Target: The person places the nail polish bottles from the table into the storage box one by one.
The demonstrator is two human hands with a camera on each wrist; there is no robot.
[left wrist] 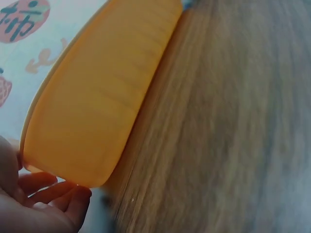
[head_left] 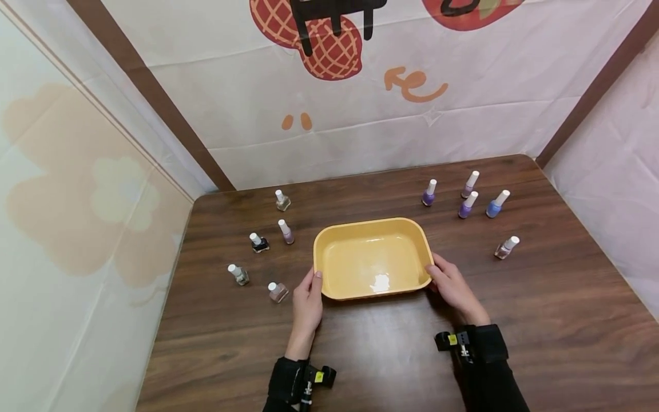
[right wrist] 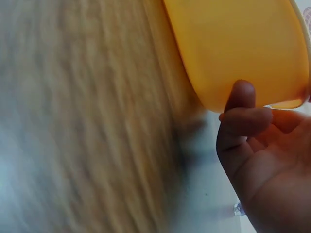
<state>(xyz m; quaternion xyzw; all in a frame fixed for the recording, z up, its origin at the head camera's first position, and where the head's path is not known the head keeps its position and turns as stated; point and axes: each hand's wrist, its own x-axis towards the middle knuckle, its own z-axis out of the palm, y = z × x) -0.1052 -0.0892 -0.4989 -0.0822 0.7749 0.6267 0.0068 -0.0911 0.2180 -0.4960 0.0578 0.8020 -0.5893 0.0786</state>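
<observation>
A yellow rectangular tray (head_left: pixel 373 257) with rounded corners sits in the middle of the head view, with nothing in it. My left hand (head_left: pixel 308 300) grips its left end, thumb over the rim and fingers curled under the side, as the left wrist view shows of the tray wall (left wrist: pixel 97 97). At the opposite end my right hand (head_left: pixel 453 286) holds the right front corner, thumb on the rim. In the right wrist view, bent fingers (right wrist: pixel 240 119) press against the tray's outer wall (right wrist: pixel 243 48).
Left of the tray stand several white-capped nail polish bottles, among them a black one (head_left: pixel 259 245) and a pinkish one (head_left: pixel 278 292). More bottles are at the right, including a blue one (head_left: pixel 494 207) and a purple one (head_left: pixel 428 197). A printed curtain (head_left: pixel 350 131) hangs behind the wooden table (head_left: pixel 381 355).
</observation>
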